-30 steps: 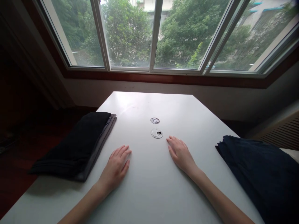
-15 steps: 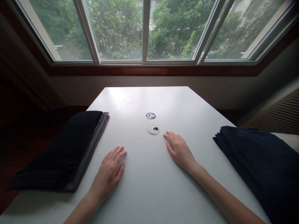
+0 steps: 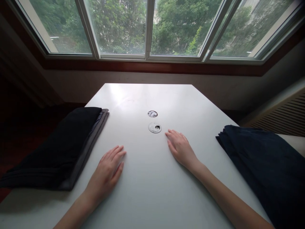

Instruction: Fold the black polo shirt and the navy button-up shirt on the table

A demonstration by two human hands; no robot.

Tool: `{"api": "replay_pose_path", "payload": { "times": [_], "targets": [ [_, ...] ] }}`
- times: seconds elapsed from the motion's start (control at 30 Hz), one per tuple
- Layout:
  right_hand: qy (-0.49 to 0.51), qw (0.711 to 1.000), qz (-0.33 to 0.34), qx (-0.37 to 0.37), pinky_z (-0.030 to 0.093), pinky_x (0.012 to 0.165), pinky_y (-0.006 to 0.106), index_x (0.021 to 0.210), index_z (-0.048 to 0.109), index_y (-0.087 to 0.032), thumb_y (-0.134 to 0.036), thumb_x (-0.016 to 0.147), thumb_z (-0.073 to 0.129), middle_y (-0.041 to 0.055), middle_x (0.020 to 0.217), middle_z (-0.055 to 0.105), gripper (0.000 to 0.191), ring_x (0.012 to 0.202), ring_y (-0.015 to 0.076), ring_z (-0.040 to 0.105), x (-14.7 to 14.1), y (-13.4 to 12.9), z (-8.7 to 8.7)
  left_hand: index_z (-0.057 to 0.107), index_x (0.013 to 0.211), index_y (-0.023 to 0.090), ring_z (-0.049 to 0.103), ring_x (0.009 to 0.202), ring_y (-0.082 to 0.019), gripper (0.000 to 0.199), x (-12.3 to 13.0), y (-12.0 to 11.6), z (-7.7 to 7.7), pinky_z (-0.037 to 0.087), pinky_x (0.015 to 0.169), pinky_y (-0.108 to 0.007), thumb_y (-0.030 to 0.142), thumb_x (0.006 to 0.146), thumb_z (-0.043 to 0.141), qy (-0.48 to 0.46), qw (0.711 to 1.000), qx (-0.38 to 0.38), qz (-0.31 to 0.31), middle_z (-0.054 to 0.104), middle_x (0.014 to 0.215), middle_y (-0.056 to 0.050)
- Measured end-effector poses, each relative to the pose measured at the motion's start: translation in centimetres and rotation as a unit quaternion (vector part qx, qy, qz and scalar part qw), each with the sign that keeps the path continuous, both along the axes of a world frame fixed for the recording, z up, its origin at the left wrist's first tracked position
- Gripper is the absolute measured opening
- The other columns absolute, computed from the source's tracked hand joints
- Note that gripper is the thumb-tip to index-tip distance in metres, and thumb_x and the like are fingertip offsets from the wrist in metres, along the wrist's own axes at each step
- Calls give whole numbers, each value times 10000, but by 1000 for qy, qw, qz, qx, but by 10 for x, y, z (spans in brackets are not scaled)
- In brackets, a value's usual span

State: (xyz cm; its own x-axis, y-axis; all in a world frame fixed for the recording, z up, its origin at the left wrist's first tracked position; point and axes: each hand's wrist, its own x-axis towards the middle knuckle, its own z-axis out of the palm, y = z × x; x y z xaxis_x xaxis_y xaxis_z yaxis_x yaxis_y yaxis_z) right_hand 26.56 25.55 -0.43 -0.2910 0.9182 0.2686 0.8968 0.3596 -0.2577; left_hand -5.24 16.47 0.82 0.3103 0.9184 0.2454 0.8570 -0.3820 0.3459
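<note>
My left hand (image 3: 107,171) rests palm down on the white table (image 3: 143,194), fingers stretched out and holding nothing. To its left lies a folded stack of black and grey cloth (image 3: 59,146), apart from the hand. My right hand (image 3: 179,148) also lies flat on the tabletop, its fingers extended and nothing in them. Its fingertips are just right of a round cable grommet (image 3: 154,127) set in the table. Farther right, dark navy folded cloth (image 3: 259,159) lies at the table's right side.
Beyond the grommet is a second round hole (image 3: 152,114) in the tabletop. A sliding window (image 3: 147,57) with a brown sill stands behind the table's far edge. At the right is a slatted cover (image 3: 281,111) close to the table.
The camera view has tilted slightly, so the whole scene sits a little higher in the picture. Both hands and the cloth stay in the same places on the table.
</note>
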Motion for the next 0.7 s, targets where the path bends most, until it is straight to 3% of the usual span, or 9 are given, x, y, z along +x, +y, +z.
{"api": "replay_pose_path", "payload": {
  "times": [0.57, 0.7],
  "targets": [
    [-7, 1000, -2, -3, 280, 1133, 508, 1301, 541, -184, -258, 959, 328, 96, 1433, 497, 410, 1357, 261, 401, -2, 0, 0, 520, 1293, 257, 427, 1359, -242, 361, 0, 0, -2, 414, 1092, -483, 272, 944, 426, 9, 1000, 10, -2, 513, 1425, -59],
    [-8, 1000, -11, 17, 302, 1112, 516, 1295, 544, -187, -238, 951, 342, 117, 1409, 516, 403, 1337, 275, 421, -10, 0, 0, 576, 1174, 299, 516, 1283, -227, 292, -11, 5, 10, 369, 1124, -496, 234, 920, 447, 25, 996, 87, 2, 574, 1360, -11]
  ]
}}
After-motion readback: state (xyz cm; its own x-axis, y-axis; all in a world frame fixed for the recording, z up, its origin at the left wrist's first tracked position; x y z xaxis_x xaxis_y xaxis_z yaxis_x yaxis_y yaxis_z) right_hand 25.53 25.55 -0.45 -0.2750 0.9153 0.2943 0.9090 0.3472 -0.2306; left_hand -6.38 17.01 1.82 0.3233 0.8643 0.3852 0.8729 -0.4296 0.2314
